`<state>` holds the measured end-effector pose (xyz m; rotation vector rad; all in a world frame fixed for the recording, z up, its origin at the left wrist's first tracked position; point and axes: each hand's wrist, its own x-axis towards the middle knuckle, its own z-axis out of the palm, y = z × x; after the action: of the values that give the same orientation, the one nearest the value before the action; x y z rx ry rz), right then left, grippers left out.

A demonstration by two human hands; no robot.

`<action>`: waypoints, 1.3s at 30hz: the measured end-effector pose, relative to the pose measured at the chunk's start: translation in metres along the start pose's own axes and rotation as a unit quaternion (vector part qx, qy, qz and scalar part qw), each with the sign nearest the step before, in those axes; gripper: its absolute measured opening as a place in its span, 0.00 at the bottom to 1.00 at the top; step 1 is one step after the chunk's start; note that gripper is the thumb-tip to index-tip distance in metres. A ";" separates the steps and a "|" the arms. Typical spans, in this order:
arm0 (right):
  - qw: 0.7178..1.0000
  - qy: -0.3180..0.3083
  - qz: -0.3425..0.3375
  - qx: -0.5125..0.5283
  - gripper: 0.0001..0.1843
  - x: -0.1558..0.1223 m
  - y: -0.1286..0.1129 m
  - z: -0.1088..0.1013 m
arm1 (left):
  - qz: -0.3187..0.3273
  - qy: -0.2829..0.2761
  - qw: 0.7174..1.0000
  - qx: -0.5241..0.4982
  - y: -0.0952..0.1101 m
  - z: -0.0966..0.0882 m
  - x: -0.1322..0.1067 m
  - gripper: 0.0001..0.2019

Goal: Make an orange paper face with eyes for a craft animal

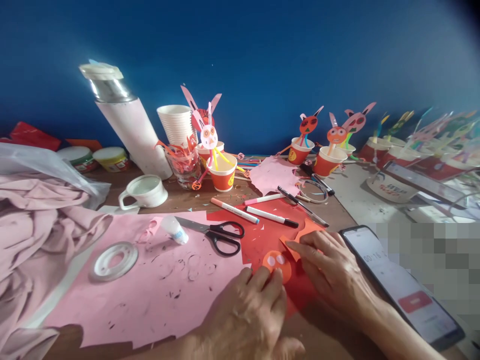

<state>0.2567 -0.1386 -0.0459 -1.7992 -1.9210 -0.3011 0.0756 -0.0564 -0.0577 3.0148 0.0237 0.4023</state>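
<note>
An orange paper disc with two pale ovals stuck on it lies on a red paper sheet. My left hand presses its bent fingertips onto the disc's near edge, its thumb apart below. Just to the right, my right hand has its fingers closed on an orange paper scrap; its thumb is mostly hidden. Black-handled scissors rest where the pink paper sheet meets the red one. Beside them lies a small white bottle. A black-capped marker is beyond the disc.
A phone with a timer lies by my right forearm. Behind stand a flask, a white mug, stacked paper cups and red cups with paper rabbit heads. A white ring and bunched pink cloth are left.
</note>
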 end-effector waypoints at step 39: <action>0.993 -0.093 -0.069 -0.027 0.14 0.004 -0.024 -0.005 | -0.095 0.090 0.990 -0.060 -0.019 -0.035 -0.091 0.09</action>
<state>0.2337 -0.1395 -0.0357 -1.7877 -2.1918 -0.2399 -0.0209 -0.0371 -0.0499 2.8169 0.2874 0.6286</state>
